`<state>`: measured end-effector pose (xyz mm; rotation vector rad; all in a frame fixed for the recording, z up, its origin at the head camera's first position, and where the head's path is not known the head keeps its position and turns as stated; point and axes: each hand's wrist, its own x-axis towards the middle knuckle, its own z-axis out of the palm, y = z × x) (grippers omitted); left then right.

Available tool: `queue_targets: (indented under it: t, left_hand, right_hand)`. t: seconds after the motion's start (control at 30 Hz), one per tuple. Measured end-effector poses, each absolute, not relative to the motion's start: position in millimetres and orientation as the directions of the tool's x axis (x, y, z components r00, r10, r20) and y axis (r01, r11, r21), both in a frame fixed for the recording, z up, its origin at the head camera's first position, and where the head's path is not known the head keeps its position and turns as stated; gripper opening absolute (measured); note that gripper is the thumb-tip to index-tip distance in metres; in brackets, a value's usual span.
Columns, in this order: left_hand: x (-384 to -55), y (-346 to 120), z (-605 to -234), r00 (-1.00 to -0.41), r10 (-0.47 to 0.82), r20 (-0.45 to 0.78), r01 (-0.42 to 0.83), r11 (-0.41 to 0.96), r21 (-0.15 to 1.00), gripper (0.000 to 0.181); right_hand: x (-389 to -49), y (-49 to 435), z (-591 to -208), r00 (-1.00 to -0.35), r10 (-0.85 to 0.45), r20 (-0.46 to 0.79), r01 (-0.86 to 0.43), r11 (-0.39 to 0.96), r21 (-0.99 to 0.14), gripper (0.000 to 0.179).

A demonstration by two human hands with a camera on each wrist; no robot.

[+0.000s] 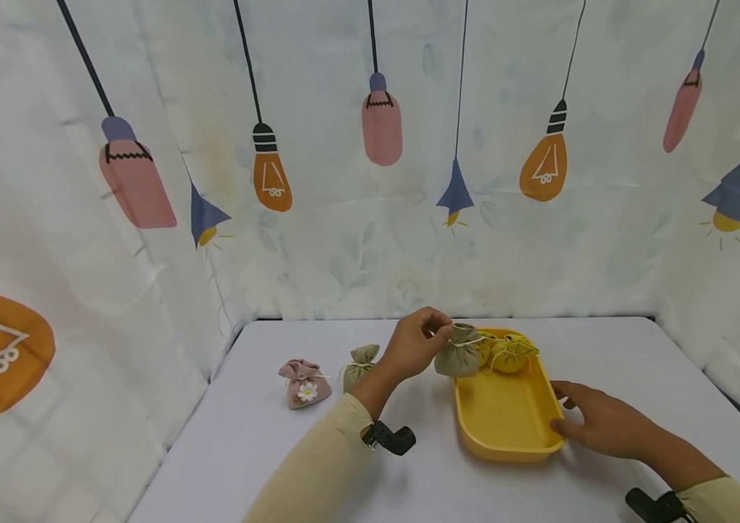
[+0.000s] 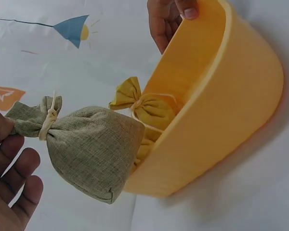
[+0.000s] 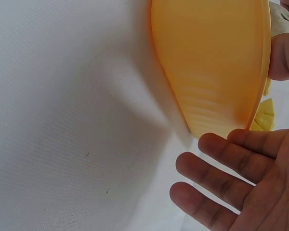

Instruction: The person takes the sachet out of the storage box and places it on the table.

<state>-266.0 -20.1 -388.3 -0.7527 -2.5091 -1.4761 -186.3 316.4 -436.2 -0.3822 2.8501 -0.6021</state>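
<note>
My left hand pinches the gathered neck of a grey-green drawstring pouch. In the left wrist view the pouch hangs from the fingertips beside the tray's wall, its cream string tied. A yellow plastic tray sits on the table under and right of it. Yellow pouches lie at the tray's far end, partly behind the held one. My right hand holds the tray's right rim, thumb over the edge and fingers outside; in the right wrist view the lower fingers are spread.
Left of the tray, a pink pouch with a white flower stands on the white table. Another grey-green pouch is next to it, partly hidden by my left arm. A lamp-patterned cloth hangs behind the table.
</note>
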Motion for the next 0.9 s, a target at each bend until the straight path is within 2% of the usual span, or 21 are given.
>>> queue_targets:
  t: [0.9]
  left_hand:
    - [-276,-82,-396,-0.885,0.336,0.322,0.455,0.479,0.751,0.01]
  right_hand:
    - [-184,315,-432,-0.945,-0.287,-0.153,-0.204,0.89,-0.407,0.081]
